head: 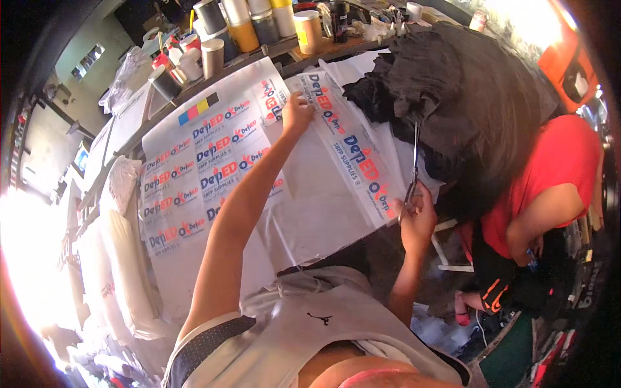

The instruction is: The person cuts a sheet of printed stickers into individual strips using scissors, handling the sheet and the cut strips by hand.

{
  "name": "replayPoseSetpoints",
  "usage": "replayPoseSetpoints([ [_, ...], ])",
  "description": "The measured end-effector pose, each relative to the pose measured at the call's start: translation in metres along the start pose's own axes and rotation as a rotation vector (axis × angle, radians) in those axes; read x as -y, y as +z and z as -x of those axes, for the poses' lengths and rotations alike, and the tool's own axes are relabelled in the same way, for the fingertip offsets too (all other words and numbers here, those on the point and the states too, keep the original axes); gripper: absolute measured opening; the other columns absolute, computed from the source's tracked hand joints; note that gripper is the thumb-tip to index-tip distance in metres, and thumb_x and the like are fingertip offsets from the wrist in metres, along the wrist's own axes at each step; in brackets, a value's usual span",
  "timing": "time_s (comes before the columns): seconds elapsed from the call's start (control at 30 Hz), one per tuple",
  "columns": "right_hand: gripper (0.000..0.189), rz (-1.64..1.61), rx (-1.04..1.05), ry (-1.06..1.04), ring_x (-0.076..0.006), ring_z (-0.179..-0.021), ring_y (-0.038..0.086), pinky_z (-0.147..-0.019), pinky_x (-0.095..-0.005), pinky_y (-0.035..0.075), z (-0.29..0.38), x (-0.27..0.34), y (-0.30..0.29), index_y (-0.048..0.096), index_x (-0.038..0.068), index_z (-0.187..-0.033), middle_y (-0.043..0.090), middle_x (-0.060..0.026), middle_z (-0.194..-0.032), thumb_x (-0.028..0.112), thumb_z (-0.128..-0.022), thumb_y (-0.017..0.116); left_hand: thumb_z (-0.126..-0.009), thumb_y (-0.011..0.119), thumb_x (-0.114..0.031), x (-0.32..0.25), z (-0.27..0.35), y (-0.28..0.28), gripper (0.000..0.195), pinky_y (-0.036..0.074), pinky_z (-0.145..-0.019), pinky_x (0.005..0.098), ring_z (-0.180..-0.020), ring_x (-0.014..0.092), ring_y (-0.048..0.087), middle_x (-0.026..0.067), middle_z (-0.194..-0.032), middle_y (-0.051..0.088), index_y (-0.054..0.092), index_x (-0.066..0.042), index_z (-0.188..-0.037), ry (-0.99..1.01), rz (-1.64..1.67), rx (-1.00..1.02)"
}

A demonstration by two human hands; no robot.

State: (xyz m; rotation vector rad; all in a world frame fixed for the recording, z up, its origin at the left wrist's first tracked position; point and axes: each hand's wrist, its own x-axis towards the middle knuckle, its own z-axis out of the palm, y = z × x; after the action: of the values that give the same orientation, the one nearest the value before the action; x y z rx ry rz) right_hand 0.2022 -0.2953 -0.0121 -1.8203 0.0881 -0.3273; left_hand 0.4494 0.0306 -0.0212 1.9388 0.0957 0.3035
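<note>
A wide white printed sheet [170, 131] with rows of blue and red logos lies over the table, a strip of colour blocks near its far edge. My left hand [297, 114] grips its right edge near the far end, fingers partly hidden. Beside it on the right lies a separate printed strip [356, 150] with larger logos of the same kind. My right hand [418, 218] holds a pair of scissors [415, 165] by the handles above the strip's near right end. The blades look nearly closed and point away from me, towards a heap of dark cloth [436, 82].
Paint tubs and jars [308, 31] crowd a wooden shelf [271, 53] along the far side. A person in a red shirt [548, 165] sits close on my right, next to the dark cloth. White garments [128, 233] hang at the left. An orange chair [567, 68] stands far right.
</note>
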Motion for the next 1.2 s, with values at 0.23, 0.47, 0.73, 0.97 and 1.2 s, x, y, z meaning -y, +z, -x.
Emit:
replayPoseSetpoints([
  [0.23, 0.067, 0.227, -0.157, -0.032, -0.0138, -0.077, 0.059, -0.073, -0.0296, 0.050, 0.005, 0.011, 0.002, 0.050, 0.005, -0.142, 0.064, -0.0057, -0.085, 0.007, -0.082, 0.079, -0.085, 0.076, -0.035, -0.054, 0.100, 0.045, 0.070, 0.037, -0.112, 0.0520, -0.137, 0.039, 0.043, 0.0275, -0.148, 0.042, 0.049, -0.003, -0.142, 0.368, -0.594, -0.210],
  [0.47, 0.070, 0.258, -0.224, -0.221, -0.0106, -0.071, 0.054, -0.068, -0.0276, 0.046, 0.023, 0.013, 0.010, 0.053, 0.008, -0.141, 0.061, -0.0012, -0.080, 0.011, -0.079, 0.085, -0.090, 0.059, -0.061, -0.032, 0.110, 0.048, 0.079, 0.020, -0.120, 0.0572, -0.150, 0.039, 0.022, 0.0222, -0.159, 0.030, 0.046, -0.007, -0.147, 0.430, -0.747, 0.110],
  [0.73, 0.054, 0.048, 0.103, -0.127, -0.0093, -0.072, 0.053, -0.061, -0.0233, 0.044, 0.057, 0.024, 0.011, 0.051, 0.002, -0.141, 0.056, -0.0027, -0.083, 0.019, -0.093, 0.070, -0.093, 0.064, -0.042, -0.057, 0.184, -0.016, 0.060, 0.037, -0.113, 0.0483, -0.138, 0.036, 0.043, 0.0242, -0.145, 0.048, 0.054, 0.001, -0.134, 0.616, -0.531, 0.072],
  [0.97, 0.075, -0.182, 0.424, -0.053, -0.0085, -0.064, 0.054, -0.063, -0.0216, 0.045, 0.031, 0.045, 0.094, 0.043, -0.001, -0.145, 0.068, -0.0054, -0.092, 0.033, -0.088, 0.078, -0.097, 0.062, -0.021, -0.084, 0.300, -0.141, 0.042, 0.060, -0.078, 0.0406, -0.093, 0.027, 0.072, 0.0225, -0.133, 0.058, 0.053, 0.002, -0.132, -0.508, 0.008, 0.303],
  [1.2, 0.079, -0.345, 0.647, -0.125, -0.0100, -0.064, 0.055, -0.060, -0.0231, 0.045, 0.021, 0.091, 0.159, 0.041, -0.004, -0.145, 0.069, -0.0130, -0.091, 0.044, -0.091, 0.072, -0.100, 0.056, -0.012, -0.059, 0.339, -0.105, 0.061, 0.058, -0.094, 0.0461, -0.119, 0.035, 0.061, 0.0245, -0.152, 0.035, 0.026, 0.001, -0.151, -0.424, 1.237, -0.305],
])
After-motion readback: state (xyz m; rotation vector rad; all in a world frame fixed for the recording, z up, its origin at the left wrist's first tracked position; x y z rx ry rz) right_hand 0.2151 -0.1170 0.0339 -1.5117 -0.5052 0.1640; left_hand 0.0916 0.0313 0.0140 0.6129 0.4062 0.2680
